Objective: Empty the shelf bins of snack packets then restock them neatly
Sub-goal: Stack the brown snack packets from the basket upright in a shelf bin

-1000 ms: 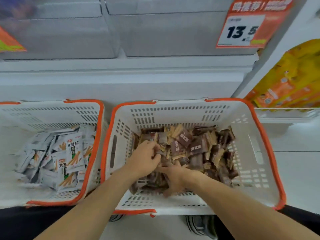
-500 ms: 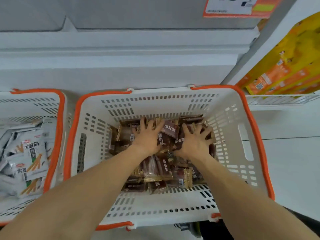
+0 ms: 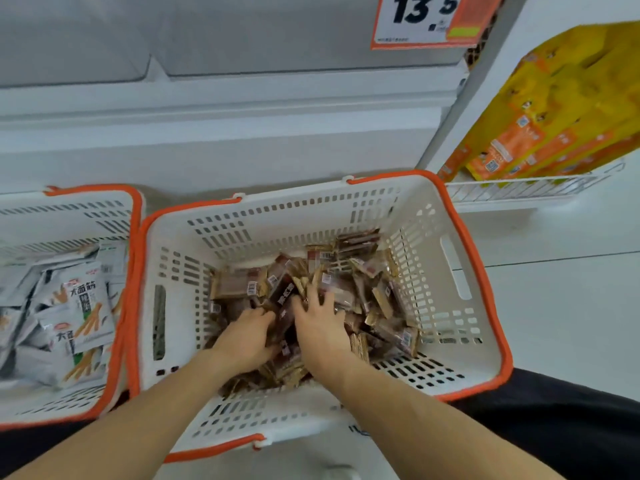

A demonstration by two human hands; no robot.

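Observed both forearms reaching in over the near rim of the white basket [image 3: 242, 216], orange-trimmed. Found the left hand [image 3: 246, 336] buried in the brown snack packets [image 3: 349, 271] near the basket's middle, fingers curled down into the heap; cannot tell whether gripping any packet. Noted the right hand [image 3: 320, 323] just beside it, fingers spread and laid flat on top of the packets, tips pointing toward the far wall. Recorded packets heaped under and beyond both sets of fingers, piled toward the far right corner. Logged a second basket [image 3: 69, 216] at left holding grey packets [image 3: 83, 306]. Noted farther off a shelf price tag [image 3: 415, 19] and yellow bags [image 3: 554, 109].
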